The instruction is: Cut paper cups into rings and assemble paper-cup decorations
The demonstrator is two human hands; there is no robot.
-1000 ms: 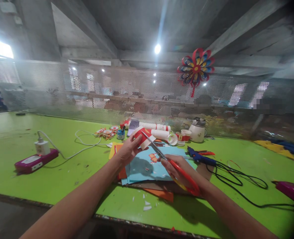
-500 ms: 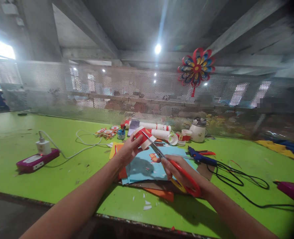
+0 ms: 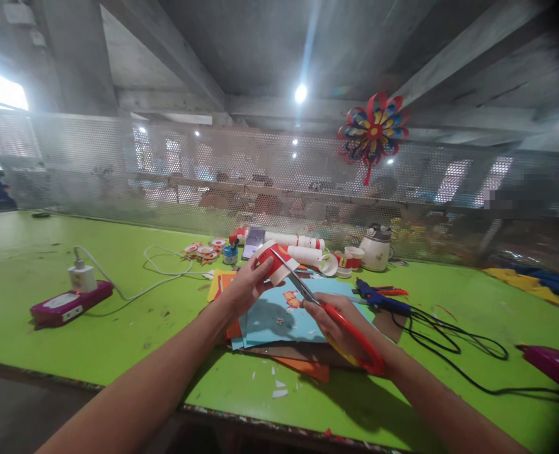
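Note:
Fingers of my left hand (image 3: pixel 251 280) are closed on a red and white paper cup (image 3: pixel 275 265), held tilted above the paper stack. My right hand (image 3: pixel 333 321) grips a pair of scissors (image 3: pixel 362 343) with red and yellow handles. The scissor blades reach up and left onto the cup's side, at its red band. Beneath both hands lie light blue paper sheets (image 3: pixel 265 325), with a small red and orange cutout (image 3: pixel 292 299) and white scraps on them.
A blue glue gun (image 3: pixel 383 297) with a black cable lies to the right. Behind stand stacked paper cups (image 3: pixel 305 255), a jug (image 3: pixel 374 247) and a blue bottle (image 3: pixel 230 254). A purple power strip (image 3: pixel 71 305) sits left. Paper scraps (image 3: pixel 280 393) lie near the front edge.
The scissor handles have come closer together in my right hand, and the blades have closed somewhat at the cup. My left hand and the cup stay in nearly the same place.

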